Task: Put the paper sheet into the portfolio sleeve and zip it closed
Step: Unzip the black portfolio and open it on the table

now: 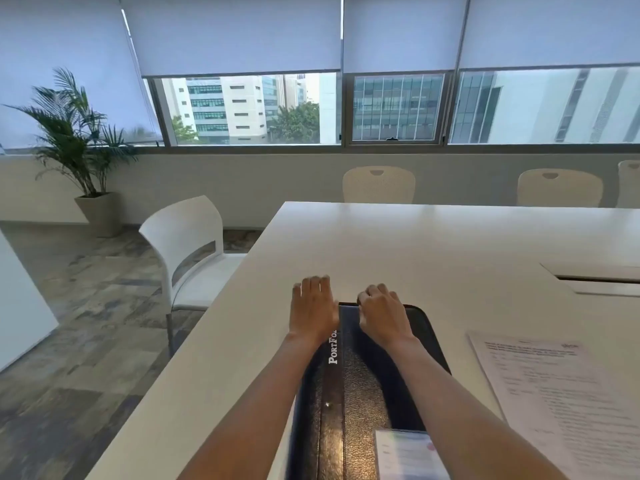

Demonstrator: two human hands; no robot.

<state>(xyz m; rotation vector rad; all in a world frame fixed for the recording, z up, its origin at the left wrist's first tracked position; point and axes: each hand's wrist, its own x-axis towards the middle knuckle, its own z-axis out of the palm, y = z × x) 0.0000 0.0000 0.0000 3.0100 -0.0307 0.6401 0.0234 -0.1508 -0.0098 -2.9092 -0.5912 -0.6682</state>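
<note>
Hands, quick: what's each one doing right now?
Left hand: open, flat at the far left corner of the portfolio, holding nothing.
Right hand: fingers curled at the portfolio's far edge; grip cannot be told.

A long white table [433,244] runs toward a wall of windows [249,109] at 12 o'clock, their pale roller blinds [239,32] half lowered over office towers in daylight. A white chair [188,251] stands at 9 o'clock, cream chairs [379,184] along the far edge. A potted palm [78,140] occupies the 10 o'clock corner on mottled stone-look floor [86,323].
</note>
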